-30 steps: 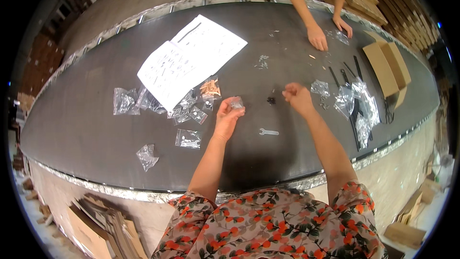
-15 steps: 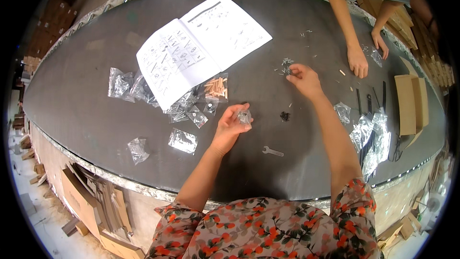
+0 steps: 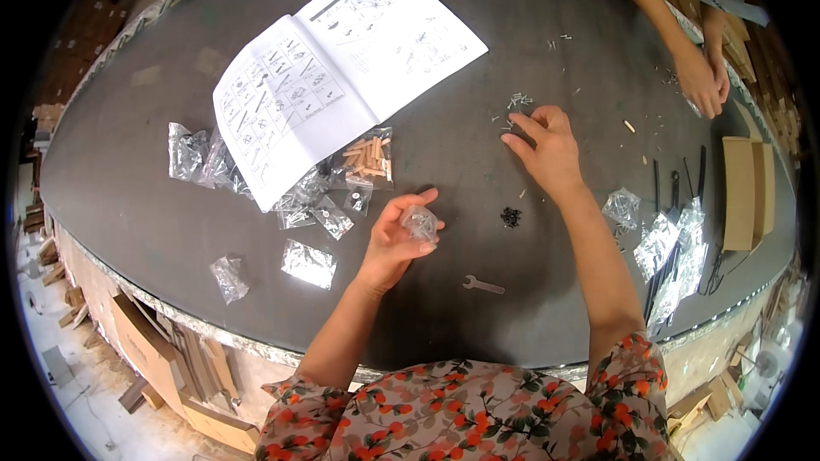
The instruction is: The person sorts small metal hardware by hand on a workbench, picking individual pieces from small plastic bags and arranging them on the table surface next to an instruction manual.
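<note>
My left hand [image 3: 395, 243] is closed round a small crumpled clear plastic bag [image 3: 418, 222]; whatever lies inside it is hard to make out. Over the table's middle right, my right hand [image 3: 551, 154] has thumb and forefinger apart, with nothing plainly held between them. Just beyond those fingertips lies a loose pile of small silver screws [image 3: 519, 101]. A heap of small black screws [image 3: 511, 218] sits between my two hands. Closer to me is a flat grey open-ended wrench [image 3: 483, 284].
An open instruction booklet [image 3: 342, 77] partly covers several hardware bags. Wooden dowels [image 3: 367, 156] fill one bag. Bagged dark rods [image 3: 675, 248] and an open cardboard box [image 3: 745, 192] stand at right. A co-worker's hands [image 3: 705, 85] are at the far right.
My right thumb and forefinger have spread apart beside the silver screws. The co-worker's hands have come together farther right. The whole view has shifted a little.
</note>
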A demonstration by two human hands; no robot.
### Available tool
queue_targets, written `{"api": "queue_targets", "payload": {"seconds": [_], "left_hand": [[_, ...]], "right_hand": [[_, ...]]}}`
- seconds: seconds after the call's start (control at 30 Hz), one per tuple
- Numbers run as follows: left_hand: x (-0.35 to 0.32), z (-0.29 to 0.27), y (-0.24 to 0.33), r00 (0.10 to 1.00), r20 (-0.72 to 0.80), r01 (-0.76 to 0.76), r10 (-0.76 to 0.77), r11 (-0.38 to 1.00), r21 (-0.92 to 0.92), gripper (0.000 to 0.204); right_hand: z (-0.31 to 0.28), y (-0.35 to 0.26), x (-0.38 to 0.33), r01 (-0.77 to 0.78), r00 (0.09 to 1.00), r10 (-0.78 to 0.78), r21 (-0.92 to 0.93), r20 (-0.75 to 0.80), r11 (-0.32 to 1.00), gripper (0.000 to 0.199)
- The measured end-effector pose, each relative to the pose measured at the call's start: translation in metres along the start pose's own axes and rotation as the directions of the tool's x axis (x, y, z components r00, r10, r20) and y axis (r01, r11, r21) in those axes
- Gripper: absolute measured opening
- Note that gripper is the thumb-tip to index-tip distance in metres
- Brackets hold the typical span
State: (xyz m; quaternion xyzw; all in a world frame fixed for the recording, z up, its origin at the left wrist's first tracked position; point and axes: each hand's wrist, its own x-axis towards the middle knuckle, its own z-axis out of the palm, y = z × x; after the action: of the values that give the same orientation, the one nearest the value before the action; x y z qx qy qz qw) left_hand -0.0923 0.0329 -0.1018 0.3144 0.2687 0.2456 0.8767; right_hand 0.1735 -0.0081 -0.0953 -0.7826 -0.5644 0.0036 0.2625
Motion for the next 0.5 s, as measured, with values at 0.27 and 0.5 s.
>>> {"api": "queue_targets", "payload": {"seconds": [0.27,0.5], "left_hand": [[0.000,-0.001,0.002,1.000,-0.015,0.027,-0.027,0.999,0.043,0.061],[0.001,-0.005,0.000,0.999,0.011,0.032,-0.032,0.999,-0.032,0.061]], "right_hand": [[-0.001,-0.012,-0.017,0.068,0.997,-0.068,-0.022,-0.029,0.997,0.026],[-0.001,0.004,-0.017,-0.128,0.978,0.159,0.220,-0.133,0.967,0.020]]}}
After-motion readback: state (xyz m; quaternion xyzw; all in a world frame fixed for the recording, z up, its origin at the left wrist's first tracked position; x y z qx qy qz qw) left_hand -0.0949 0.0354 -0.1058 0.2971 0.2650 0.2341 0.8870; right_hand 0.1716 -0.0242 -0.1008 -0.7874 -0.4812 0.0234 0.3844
